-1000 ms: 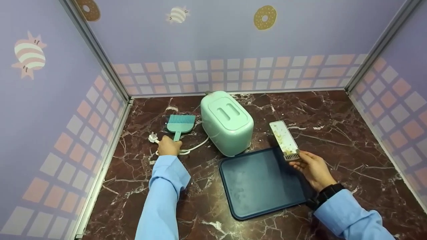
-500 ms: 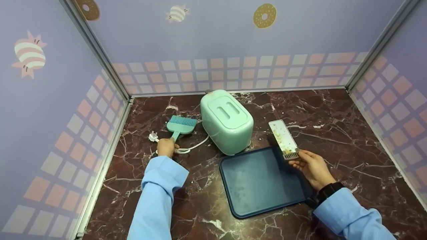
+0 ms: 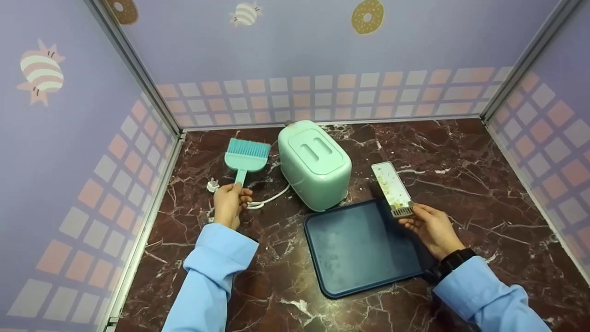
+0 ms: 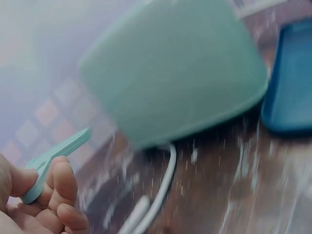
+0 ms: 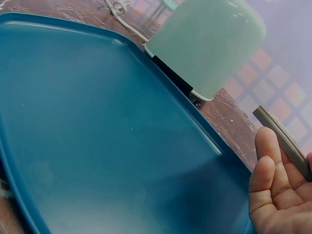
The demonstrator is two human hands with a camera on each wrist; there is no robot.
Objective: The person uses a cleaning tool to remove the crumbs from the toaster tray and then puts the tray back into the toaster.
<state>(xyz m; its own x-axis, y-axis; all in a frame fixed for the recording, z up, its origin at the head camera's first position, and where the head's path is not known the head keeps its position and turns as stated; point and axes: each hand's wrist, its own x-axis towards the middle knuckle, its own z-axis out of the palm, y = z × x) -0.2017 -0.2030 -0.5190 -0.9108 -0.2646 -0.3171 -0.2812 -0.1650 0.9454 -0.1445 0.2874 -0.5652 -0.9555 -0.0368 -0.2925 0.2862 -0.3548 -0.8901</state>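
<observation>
My left hand [image 3: 227,203] pinches the handle of a teal bristled brush [image 3: 245,161] between thumb and fingers, bristles pointing to the back wall. Edge-on, the brush [image 4: 68,145] appears raised in the left wrist view. In my right hand [image 3: 435,228] is the slotted end of a narrow white crumb tray [image 3: 392,186], with yellowish crumbs scattered along it. It is held over the far right corner of a dark blue tray [image 3: 364,249]; the right wrist view gives only the edge of the crumb tray [image 5: 285,141]. Between the hands stands a mint-green toaster [image 3: 315,170] with its lid on.
A white cord [image 3: 272,197] runs from the toaster to a plug [image 3: 212,185] beside my left hand. White specks dot the dark red marble counter [image 3: 276,286]. Patterned panels [image 3: 295,55] enclose the back and both sides.
My left hand has picked the brush up off the counter by its handle and turned so the thumb shows on top. The right hand keeps the crumb tray nearly still.
</observation>
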